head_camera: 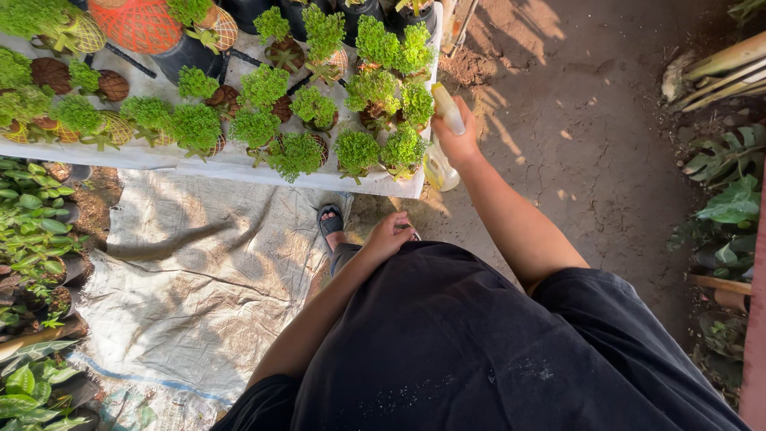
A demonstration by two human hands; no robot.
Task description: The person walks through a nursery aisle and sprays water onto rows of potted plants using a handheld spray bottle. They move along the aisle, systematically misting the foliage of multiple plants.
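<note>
Closest in, a black shirt (479, 343) fills the lower view, and everything else can be placed off the white bench (239, 164) of plants beyond it. The left hand (388, 235) hangs on the near side of the bench, just short of its right corner. Its fingers are loosely curled and hold nothing. It seems simply parked out of the way while the other hand works. Below that hand one sandalled foot (330, 223) shows, planted at the edge of a pale woven sheet (199, 271) spread on the ground in front of the bench, probably to keep the soil down.

The right hand (456, 137) is raised at the bench's right end, fingers clamped round the neck of a single clear spray bottle (441, 152). Its pale nozzle tips toward the plants, and the body hangs below the fist, just off the bench corner. Held there, the nozzle faces the nearest pots.

On the bench stand small round tufts of green plants (357, 152). I count roughly two dozen, though those at the top edge are cut off. Several sit in netted root balls, packed close in rows, likely so one pass covers many. At the far left rests one large orange netted ball (136, 24).

Left of the bench leafy potted plants (32, 223) crowd the ground. To its right lies bare cracked dirt (590, 144).
</note>
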